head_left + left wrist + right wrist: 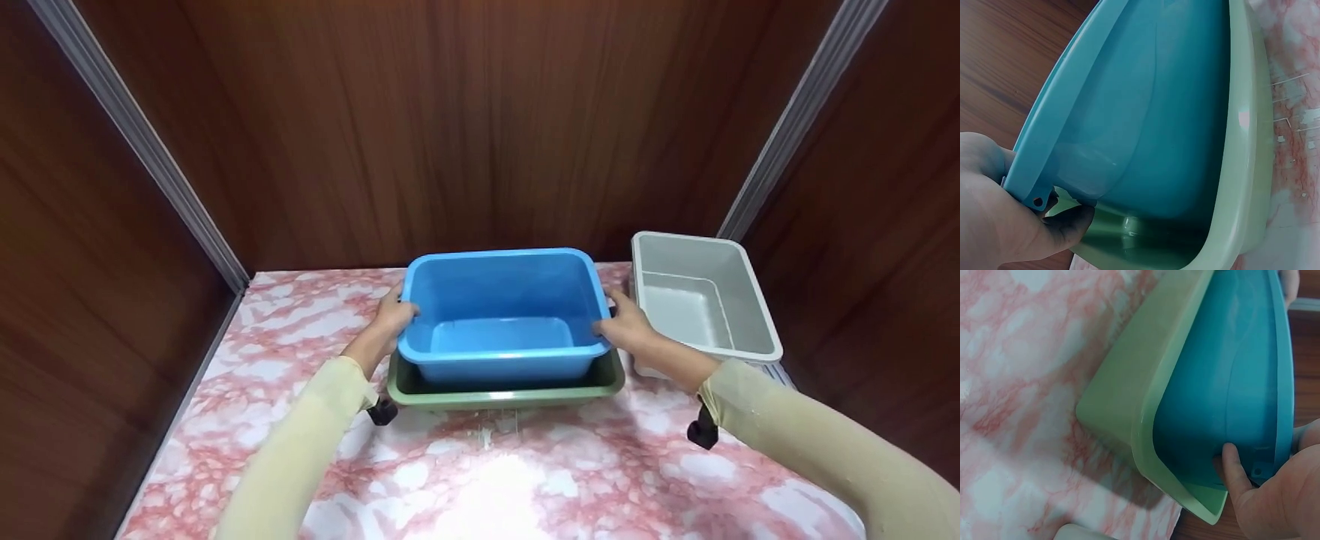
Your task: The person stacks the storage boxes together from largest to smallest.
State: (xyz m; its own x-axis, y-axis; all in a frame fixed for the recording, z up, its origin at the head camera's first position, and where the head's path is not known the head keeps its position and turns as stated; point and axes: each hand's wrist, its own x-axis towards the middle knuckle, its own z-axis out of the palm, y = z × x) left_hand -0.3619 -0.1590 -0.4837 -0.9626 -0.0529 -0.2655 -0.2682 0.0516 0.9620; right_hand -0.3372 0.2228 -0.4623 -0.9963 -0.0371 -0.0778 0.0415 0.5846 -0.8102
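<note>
A blue rectangular plastic basin is held between both hands, partly inside a green basin on the table. My left hand grips the blue rim at its left end, thumb over the edge; in the left wrist view its fingers curl under the rim. At the right end my right hand grips the rim the same way, with a finger against the outer wall in the right wrist view. The blue basin's rim stands above the green rim, and its lower part is hidden inside.
A grey-white basin stands to the right, close to the right forearm. The table has a red-and-white marbled top. Brown wood-grain panels rise behind and on both sides.
</note>
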